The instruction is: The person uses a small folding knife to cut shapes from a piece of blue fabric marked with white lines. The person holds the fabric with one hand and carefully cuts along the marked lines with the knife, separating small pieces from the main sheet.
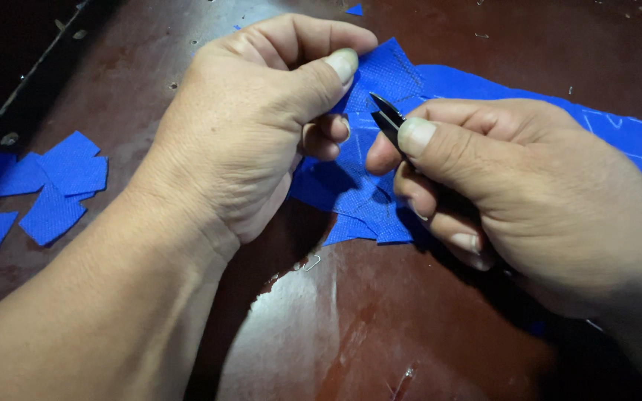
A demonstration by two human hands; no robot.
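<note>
1. The left hand (250,126) is curled narrow, thumb pressed against the forefinger, pinching the top edge of the blue fabric (380,141). The cloth hangs out from under the thumb and bunches up just below and to the right of that hand.
2. The right hand (514,193) is closed around small black snips (386,117). The thumb lies along the handle and the two pointed blades stick out past the thumbnail, slightly parted, tips touching or nearly touching the fabric. Hard to say which, the shadow is heavy there.
3. The fabric runs on as a long strip behind the right hand, out to the far right edge, with faint white lines on it.
4. The two hands sit close, only a narrow gap between knuckles, so not much room there.
5. Well off to the left of the left wrist is a loose pile of cut blue squares (46,189).
6. Below both hands the dark reddish table (365,327) is open and shiny, with bits of thread on it.
</note>
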